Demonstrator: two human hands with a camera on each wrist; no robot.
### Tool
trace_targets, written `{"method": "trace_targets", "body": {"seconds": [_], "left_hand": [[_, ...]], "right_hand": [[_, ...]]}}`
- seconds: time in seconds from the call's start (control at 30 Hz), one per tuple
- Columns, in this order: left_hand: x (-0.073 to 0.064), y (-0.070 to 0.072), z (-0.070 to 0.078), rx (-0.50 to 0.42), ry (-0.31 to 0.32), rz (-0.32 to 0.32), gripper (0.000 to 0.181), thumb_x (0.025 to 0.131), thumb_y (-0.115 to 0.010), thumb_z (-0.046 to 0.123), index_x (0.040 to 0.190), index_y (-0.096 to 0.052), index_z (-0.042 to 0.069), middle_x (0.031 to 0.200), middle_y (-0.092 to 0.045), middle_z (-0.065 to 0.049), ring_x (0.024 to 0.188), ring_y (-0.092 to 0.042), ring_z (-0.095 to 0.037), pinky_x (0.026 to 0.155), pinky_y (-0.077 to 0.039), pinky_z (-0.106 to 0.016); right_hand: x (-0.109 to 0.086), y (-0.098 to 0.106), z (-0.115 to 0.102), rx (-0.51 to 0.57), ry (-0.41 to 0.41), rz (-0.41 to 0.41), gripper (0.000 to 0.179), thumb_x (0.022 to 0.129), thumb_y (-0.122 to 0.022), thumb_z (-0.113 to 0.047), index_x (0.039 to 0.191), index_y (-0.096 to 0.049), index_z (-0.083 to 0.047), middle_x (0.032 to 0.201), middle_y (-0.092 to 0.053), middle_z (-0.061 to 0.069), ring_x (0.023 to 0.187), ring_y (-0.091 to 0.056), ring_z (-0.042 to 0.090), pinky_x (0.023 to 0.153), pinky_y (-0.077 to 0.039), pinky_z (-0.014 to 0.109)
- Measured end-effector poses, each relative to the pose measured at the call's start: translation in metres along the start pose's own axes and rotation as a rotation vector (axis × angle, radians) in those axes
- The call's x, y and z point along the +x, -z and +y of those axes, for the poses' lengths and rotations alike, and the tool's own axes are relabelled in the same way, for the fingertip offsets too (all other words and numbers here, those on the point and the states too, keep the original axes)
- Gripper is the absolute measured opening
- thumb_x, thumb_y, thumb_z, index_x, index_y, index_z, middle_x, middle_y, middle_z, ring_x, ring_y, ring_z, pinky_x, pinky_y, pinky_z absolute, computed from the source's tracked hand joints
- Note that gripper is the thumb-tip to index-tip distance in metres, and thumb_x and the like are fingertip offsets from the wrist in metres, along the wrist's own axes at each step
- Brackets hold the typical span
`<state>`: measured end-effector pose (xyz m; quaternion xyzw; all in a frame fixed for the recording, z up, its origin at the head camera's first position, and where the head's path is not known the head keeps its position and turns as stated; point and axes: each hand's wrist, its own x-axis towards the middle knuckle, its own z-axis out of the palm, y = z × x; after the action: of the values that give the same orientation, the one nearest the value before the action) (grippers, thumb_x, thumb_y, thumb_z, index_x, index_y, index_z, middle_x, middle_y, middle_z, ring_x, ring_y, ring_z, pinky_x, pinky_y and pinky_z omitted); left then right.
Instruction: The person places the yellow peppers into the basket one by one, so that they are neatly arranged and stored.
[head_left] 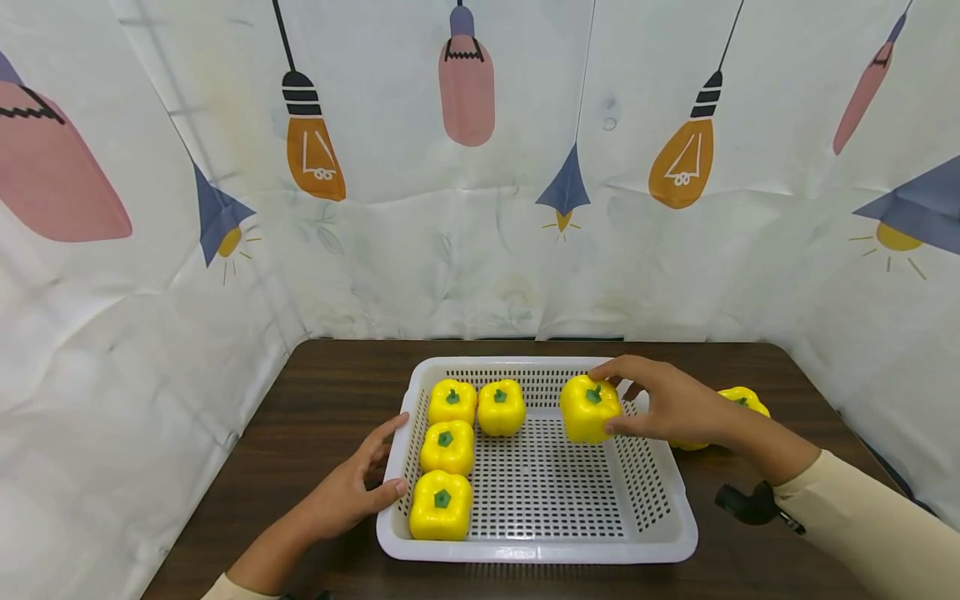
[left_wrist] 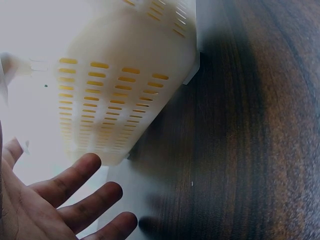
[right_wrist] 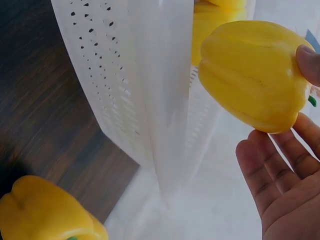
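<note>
My right hand point(head_left: 667, 400) grips a yellow bell pepper point(head_left: 588, 410) between thumb and fingers, over the right part of a white perforated basket point(head_left: 540, 552). In the right wrist view this held bell pepper point(right_wrist: 252, 75) is tilted, its green stem toward the palm. Several yellow bell peppers stand in the basket: a column along its left side, with the front one point(head_left: 441, 507) nearest me, and another point(head_left: 501, 408) beside the back one. My left hand point(head_left: 352, 479) rests at the basket's left rim, fingers relaxed; the left wrist view shows its fingers point(left_wrist: 95, 200) spread beside the slotted wall.
More yellow bell peppers point(head_left: 744, 400) lie on the dark wooden table point(head_left: 337, 383) right of the basket, partly hidden by my right arm. One of them point(right_wrist: 45, 210) shows at the lower left of the right wrist view. A white curtain point(head_left: 450, 258) printed with lamps hangs behind the table.
</note>
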<state>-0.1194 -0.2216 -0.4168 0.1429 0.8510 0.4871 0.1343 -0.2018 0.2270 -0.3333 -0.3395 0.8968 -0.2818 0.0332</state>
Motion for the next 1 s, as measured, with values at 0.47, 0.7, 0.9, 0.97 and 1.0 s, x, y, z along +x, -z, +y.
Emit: {"method": "trace_targets", "body": {"seconds": [0.47, 0.7, 0.9, 0.97, 1.0], "left_hand": [[0.001, 0.0, 0.0, 0.001, 0.009, -0.002, 0.077, 0.091, -0.06, 0.024, 0.146, -0.01, 0.042, 0.136, -0.045, -0.012, 0.11, -0.053, -0.027, 0.079, -0.049, -0.03], [0.001, -0.001, -0.001, -0.009, -0.003, -0.008, 0.077, 0.091, -0.059, 0.023, 0.147, -0.009, 0.041, 0.136, -0.045, -0.012, 0.109, -0.053, -0.027, 0.078, -0.049, -0.029], [0.0, -0.001, -0.001, -0.007, 0.006, -0.009, 0.076, 0.091, -0.059, 0.024, 0.147, -0.009, 0.041, 0.136, -0.044, -0.012, 0.108, -0.053, -0.028, 0.077, -0.05, -0.029], [0.0, -0.001, -0.001, -0.009, 0.007, -0.01, 0.076, 0.091, -0.059, 0.025, 0.147, -0.009, 0.041, 0.136, -0.044, -0.013, 0.108, -0.053, -0.028, 0.077, -0.05, -0.029], [0.001, -0.001, -0.001, -0.011, 0.008, -0.011, 0.076, 0.091, -0.059, 0.025, 0.147, -0.009, 0.041, 0.135, -0.044, -0.013, 0.108, -0.053, -0.028, 0.077, -0.05, -0.029]], "right_hand": [[0.008, -0.004, -0.013, 0.024, 0.001, -0.04, 0.064, 0.071, -0.074, -0.054, 0.127, -0.05, -0.034, 0.122, -0.049, -0.021, 0.098, -0.052, 0.011, 0.08, -0.048, 0.037], [0.013, 0.0, -0.02, -0.035, 0.059, -0.054, 0.066, 0.073, -0.073, -0.054, 0.13, -0.049, -0.032, 0.126, -0.048, -0.019, 0.099, -0.052, 0.008, 0.079, -0.048, 0.029], [0.018, -0.002, -0.024, -0.046, 0.094, -0.057, 0.066, 0.073, -0.073, -0.053, 0.13, -0.05, -0.03, 0.124, -0.048, -0.019, 0.101, -0.05, 0.006, 0.079, -0.048, 0.027], [0.02, -0.003, -0.025, -0.04, 0.094, -0.061, 0.066, 0.073, -0.073, -0.053, 0.13, -0.05, -0.031, 0.124, -0.048, -0.02, 0.101, -0.049, 0.004, 0.079, -0.048, 0.027], [0.02, -0.003, -0.025, -0.034, 0.092, -0.063, 0.066, 0.073, -0.074, -0.053, 0.13, -0.05, -0.032, 0.124, -0.048, -0.02, 0.102, -0.049, 0.004, 0.079, -0.048, 0.027]]}}
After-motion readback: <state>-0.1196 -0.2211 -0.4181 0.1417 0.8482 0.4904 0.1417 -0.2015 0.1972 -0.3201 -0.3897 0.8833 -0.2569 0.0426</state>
